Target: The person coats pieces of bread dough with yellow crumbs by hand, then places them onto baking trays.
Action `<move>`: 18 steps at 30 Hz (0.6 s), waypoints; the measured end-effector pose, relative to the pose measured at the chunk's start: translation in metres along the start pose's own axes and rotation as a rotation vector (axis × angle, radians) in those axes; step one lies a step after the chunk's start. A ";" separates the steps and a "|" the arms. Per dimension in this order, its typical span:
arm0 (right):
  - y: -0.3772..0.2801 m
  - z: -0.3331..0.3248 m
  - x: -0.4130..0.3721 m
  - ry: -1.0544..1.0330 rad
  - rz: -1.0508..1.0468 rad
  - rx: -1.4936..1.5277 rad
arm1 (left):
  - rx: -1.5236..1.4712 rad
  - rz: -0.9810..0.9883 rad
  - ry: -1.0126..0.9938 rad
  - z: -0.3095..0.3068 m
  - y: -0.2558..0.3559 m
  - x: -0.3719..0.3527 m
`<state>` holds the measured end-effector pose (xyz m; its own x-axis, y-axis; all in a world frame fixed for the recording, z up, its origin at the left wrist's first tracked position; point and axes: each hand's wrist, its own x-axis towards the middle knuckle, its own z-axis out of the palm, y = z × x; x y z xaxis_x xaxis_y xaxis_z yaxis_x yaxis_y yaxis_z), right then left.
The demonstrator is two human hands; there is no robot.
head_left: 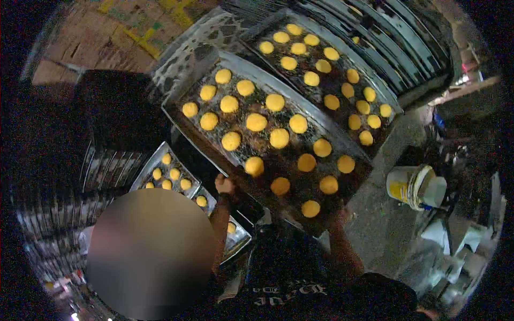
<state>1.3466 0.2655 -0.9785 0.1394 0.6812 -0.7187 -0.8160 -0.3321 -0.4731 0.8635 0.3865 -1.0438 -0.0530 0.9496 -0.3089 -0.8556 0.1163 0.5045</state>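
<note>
In the head view, the left hand (225,184) curls by the near edge of the tray (301,143), beside another tray (332,81); the right hand (339,216) is too dark to read. Likely stiff and weighty, it wants level support at both ends, lest the soft-looking yellow rounds (256,122) slide.

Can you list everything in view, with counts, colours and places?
front tray: one, dark metal, centre
rounds on it: eighteen, yellow
back tray: one, dark metal, behind
rounds on that: eighteen, yellow
lower trays: at least two, grey, lower left, partly hidden, with yellow rounds
stacked trays: several, grey, upper right
bucket: one, white and yellow, right
bricks: many, reddish, upper left
left hand: one, at front tray's near edge
right hand: one, dim, at its lower right
</note>
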 end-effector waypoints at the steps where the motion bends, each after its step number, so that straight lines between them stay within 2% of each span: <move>1: -0.001 0.012 0.004 0.093 0.117 -0.024 | 0.129 -0.045 0.252 0.017 0.007 0.017; 2: -0.002 0.011 0.009 0.121 0.166 -0.108 | 0.183 -0.086 0.390 0.027 0.007 0.029; 4: 0.001 0.009 0.016 0.119 0.204 -0.326 | 0.200 -0.150 0.467 0.026 0.005 0.039; 7: 0.029 -0.019 0.029 0.042 0.163 -0.745 | 0.136 -0.248 0.495 0.003 -0.003 0.048; 9: 0.034 -0.034 0.034 -0.005 0.139 -1.037 | -0.036 -0.338 0.432 -0.033 -0.011 0.051; 12: 0.011 0.018 0.041 0.387 0.285 0.130 | -0.404 -0.622 0.212 -0.065 -0.004 0.050; 15: -0.018 0.028 0.033 0.363 0.200 -0.011 | 0.016 -0.510 0.407 -0.025 -0.009 0.039; 18: -0.016 0.037 0.031 0.329 0.134 -0.152 | 0.279 -0.456 0.487 -0.001 -0.014 0.029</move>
<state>1.3432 0.3157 -0.9746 0.2293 0.3877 -0.8928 -0.7503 -0.5140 -0.4159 0.8730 0.4124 -1.0609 -0.0006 0.5589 -0.8292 -0.6875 0.6020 0.4062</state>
